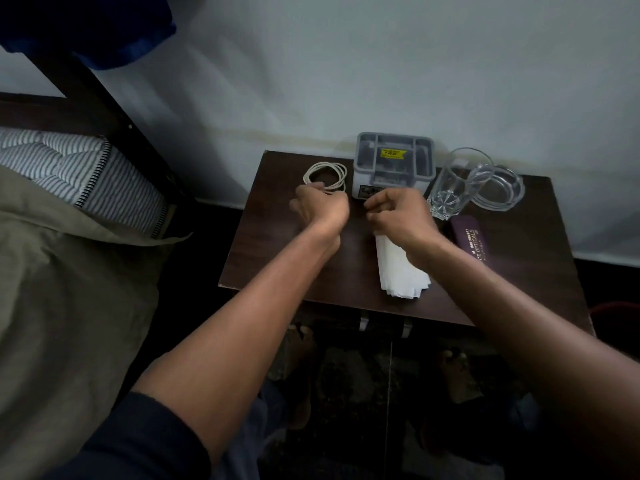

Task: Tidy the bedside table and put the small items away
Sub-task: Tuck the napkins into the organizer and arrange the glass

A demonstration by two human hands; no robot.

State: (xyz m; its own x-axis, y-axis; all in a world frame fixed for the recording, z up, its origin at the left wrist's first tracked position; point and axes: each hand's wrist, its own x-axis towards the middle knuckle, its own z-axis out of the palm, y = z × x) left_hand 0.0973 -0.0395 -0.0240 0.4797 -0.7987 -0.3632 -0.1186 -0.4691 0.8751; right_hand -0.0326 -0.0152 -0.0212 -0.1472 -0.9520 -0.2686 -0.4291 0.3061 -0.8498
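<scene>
From the head view, your tidying looks barely begun: the organiser [394, 164] at the table's [277, 258] back edge shows nothing loose in its compartments that you can make out, and every small item is out on the top. The coiled cable [325, 174] lies near the back-left corner, the glass [453, 183] and the ashtray [497, 187] stand toward the back-right, the glasses case [472, 242] lies along the right side, and the papers [401, 268] run from mid-table to the front edge, overhanging it slightly. Your left hand [320, 206] is curled at the near rim of the cable; whether it has hold of a strand you cannot tell. Your right hand [398, 213] is loosely curled just before the organiser, above the far end of the papers, fingertips together as if pinching something too small to see. Free room is the left and front-left of the top; the glass stands close beside your right wrist, so mind it when you swing right.
</scene>
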